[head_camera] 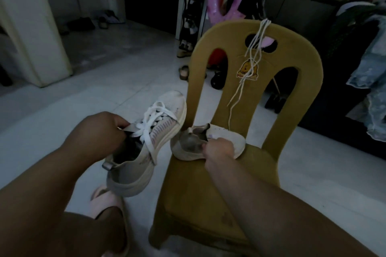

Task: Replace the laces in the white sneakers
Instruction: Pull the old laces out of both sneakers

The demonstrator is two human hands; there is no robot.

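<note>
Two bare forearms are filling the lower frame, with a knee and a pink slipper (108,198) showing at 7 o'clock. Out from them, the left grip (100,129) is curling round the tongue of the laced sneaker (129,177), pinching it between thumb and fingers and holding the shoe in the air above the pale tiled floor (83,89). That sneaker is hanging at 9 o'clock of the yellow chair (198,194), its toe pointing toward 1 o'clock and its white lace (154,117) crossing the eyelets and trailing loose down the side.

At 3 o'clock of it, the right grip (219,149) is closing its fingers on the collar of the unlaced sneaker (226,135). This second shoe is lying on the chair seat near the backrest, toe pointing toward 3 o'clock, with no lace showing in its eyelets.

Loose laces (253,48) are hanging over the top of the backrest at 12 o'clock of the unlaced sneaker, dangling past a duck sticker (247,70), one end reaching down close to the shoe.

Behind the chair, dark shoes (217,79) are sitting on the floor, and a denim garment (371,69) is hanging at the 3 o'clock edge.
</note>
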